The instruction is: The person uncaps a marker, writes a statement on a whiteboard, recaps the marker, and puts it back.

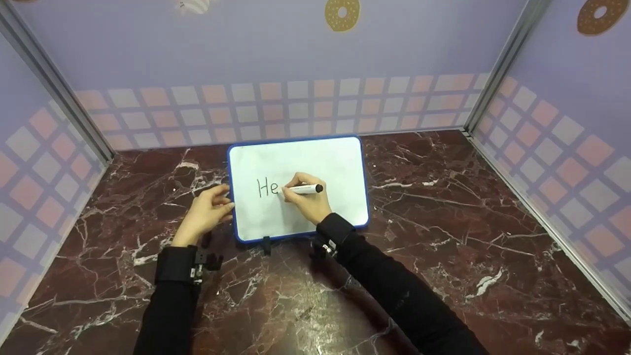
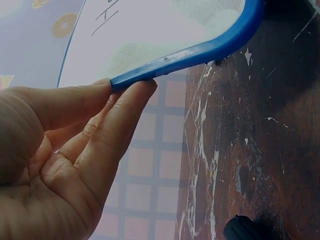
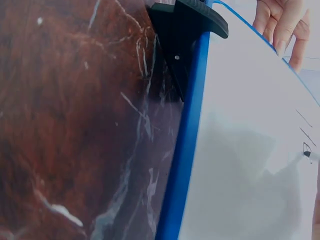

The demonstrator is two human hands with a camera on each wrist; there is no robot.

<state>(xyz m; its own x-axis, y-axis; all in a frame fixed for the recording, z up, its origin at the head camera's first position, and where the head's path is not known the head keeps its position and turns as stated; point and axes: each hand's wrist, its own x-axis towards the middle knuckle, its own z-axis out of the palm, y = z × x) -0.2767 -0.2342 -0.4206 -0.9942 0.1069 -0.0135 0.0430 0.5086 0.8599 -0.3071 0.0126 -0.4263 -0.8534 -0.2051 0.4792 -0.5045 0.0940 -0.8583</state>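
Observation:
A whiteboard [image 1: 325,158] with a blue frame leans back on a black stand [image 3: 187,37]. My left hand [image 1: 209,209] holds its left edge; in the left wrist view the thumb and fingers pinch the blue frame [image 2: 185,57]. In front of the board's middle, my right hand [image 1: 310,199] grips a white marker [image 1: 308,189] with a black end. Its tip [image 3: 307,153] is at the board's surface in the right wrist view, beside the lettering. The black letters "He" [image 1: 267,187] stand left of the right hand, whose fingers hide the tip in the head view.
The board stands on a dark red marbled tabletop [image 1: 443,207]. Behind it rises a lilac wall [image 1: 276,54] with pink and white squares, and similar panels close off both sides. A black foot of the stand [image 1: 266,245] juts out below the board.

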